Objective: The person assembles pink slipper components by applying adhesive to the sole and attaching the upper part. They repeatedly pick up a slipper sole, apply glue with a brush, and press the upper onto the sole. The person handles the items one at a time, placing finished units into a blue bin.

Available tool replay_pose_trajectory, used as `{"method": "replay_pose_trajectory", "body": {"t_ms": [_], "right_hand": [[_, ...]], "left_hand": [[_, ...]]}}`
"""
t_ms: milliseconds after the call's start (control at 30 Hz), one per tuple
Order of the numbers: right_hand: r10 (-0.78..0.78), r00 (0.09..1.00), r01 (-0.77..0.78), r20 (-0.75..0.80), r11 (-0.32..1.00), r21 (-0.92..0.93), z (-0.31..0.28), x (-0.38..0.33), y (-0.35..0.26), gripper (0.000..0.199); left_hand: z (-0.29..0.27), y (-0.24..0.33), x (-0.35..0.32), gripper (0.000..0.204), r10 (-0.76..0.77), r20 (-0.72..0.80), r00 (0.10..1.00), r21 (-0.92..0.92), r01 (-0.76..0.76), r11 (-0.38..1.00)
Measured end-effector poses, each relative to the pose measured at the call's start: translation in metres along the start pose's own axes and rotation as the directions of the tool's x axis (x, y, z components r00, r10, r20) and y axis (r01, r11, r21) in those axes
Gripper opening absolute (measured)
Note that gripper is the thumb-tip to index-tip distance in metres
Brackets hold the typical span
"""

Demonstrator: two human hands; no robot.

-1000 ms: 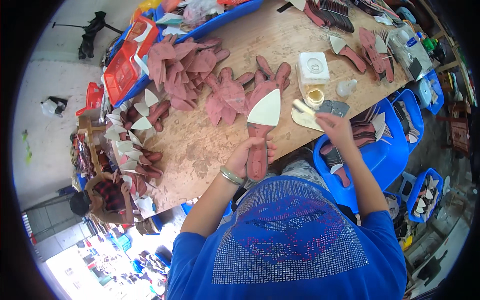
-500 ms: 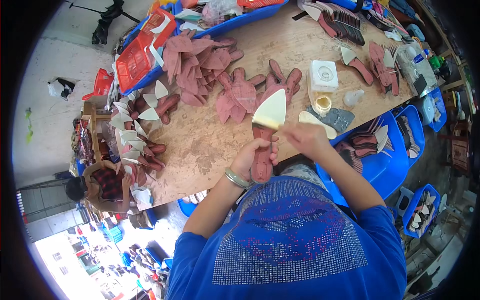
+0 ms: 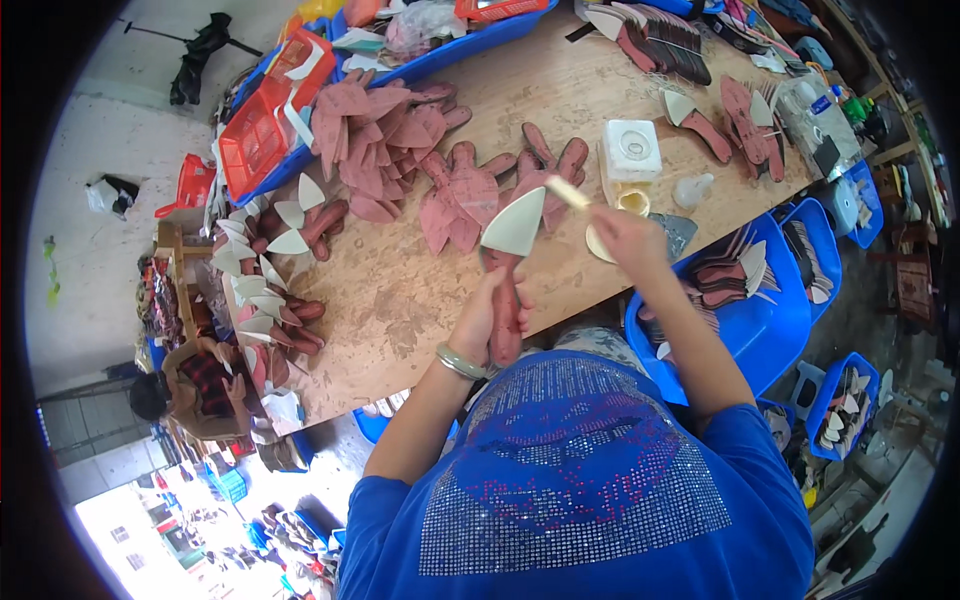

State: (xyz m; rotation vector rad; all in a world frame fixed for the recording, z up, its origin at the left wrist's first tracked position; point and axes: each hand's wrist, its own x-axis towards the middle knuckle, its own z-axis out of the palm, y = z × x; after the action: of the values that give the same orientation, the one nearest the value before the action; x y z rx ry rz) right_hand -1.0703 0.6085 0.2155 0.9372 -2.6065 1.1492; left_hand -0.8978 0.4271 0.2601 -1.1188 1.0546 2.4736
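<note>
Workshop view from above: a long wooden desk (image 3: 400, 300) runs across the frame, crowded with shoe parts, and blue bins (image 3: 760, 330) stand along its near right edge.

Left hand (image 3: 490, 320): I see it clenched around the narrow heel end of a reddish-brown insole (image 3: 505, 310), held just above the near edge of the desk, with a pale wedge-shaped piece (image 3: 515, 225) lying on the insole's forepart.

Right hand (image 3: 625, 235): it grasps a small brush (image 3: 568, 192) whose pale handle angles up and left, its tip just beside the pale wedge. Near this hand sit a round open tin (image 3: 632, 200) and a white square container (image 3: 633, 150).

Done, as far as I can judge: rows of insoles already carrying white wedges (image 3: 275, 260) lie at the desk's left end, and more of the same kind (image 3: 700, 115) rest at the far right; I take these as finished.

Left, by the same judgement: a heap of bare reddish insoles (image 3: 375, 140) lies at the far middle of the desk, and a few bare ones (image 3: 470, 190) lie just beyond the held piece. The bins at the right also hold stacked parts (image 3: 740, 270); whether treated or not I cannot tell.

The work appears well under way, with a sizeable stock still bare. Red crates (image 3: 260, 130) stand at the far left.
</note>
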Motion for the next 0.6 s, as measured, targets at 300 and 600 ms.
{"method": "replay_pose_trajectory", "body": {"t_ms": [300, 600], "right_hand": [[0.390, 0.908, -0.297, 0.152, 0.856, -0.423, -0.039, -0.024, 0.112, 0.019], [0.333, 0.895, -0.139, 0.297, 0.841, -0.523, 0.001, -0.002, 0.136, 0.018]], "left_hand": [[-0.036, -0.021, 0.015, 0.056, 0.516, 0.068, 0.854, 0.763, -0.378, 0.524], [-0.013, -0.025, 0.000, 0.066, 0.753, 0.282, 0.594, 0.943, -0.318, -0.102]]}}
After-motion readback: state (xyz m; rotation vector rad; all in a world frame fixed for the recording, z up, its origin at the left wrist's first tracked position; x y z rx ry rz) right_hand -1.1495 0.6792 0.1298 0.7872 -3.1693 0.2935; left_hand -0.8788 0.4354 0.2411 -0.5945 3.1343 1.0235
